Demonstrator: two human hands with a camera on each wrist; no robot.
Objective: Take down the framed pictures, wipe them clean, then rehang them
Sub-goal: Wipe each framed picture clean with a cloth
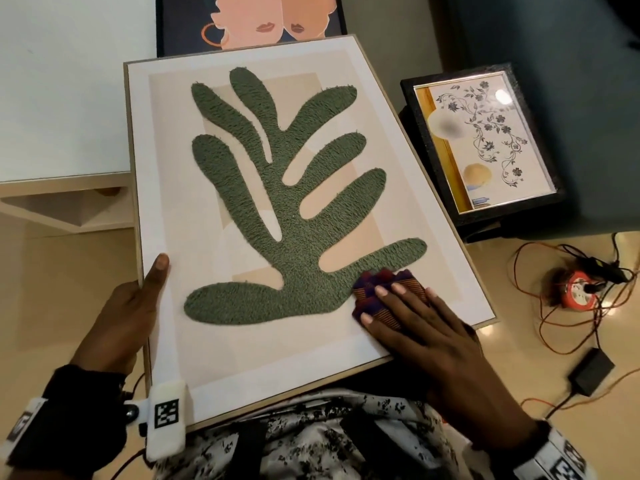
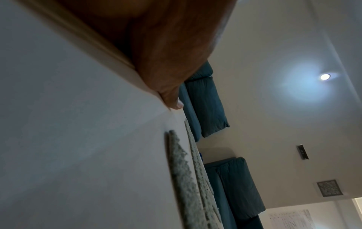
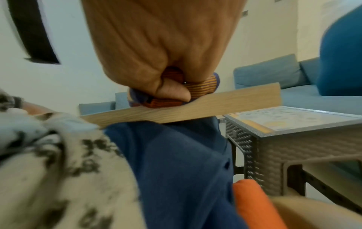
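A large wood-framed picture of a green fuzzy leaf lies tilted across my lap. My left hand grips its left edge, thumb flat on the white border and fingers hidden underneath; the left wrist view shows that thumb on the picture's face. My right hand presses a bunched purple and orange cloth onto the picture's lower right, at the tip of the lowest leaf lobe. In the right wrist view my right hand has the cloth tucked under its thumb, above the frame's wooden edge.
A small black-framed floral picture lies on a dark woven stool to the right. Another picture with two faces stands behind. A white table is at left. An orange cable reel, loose cables and a black adapter lie on the floor.
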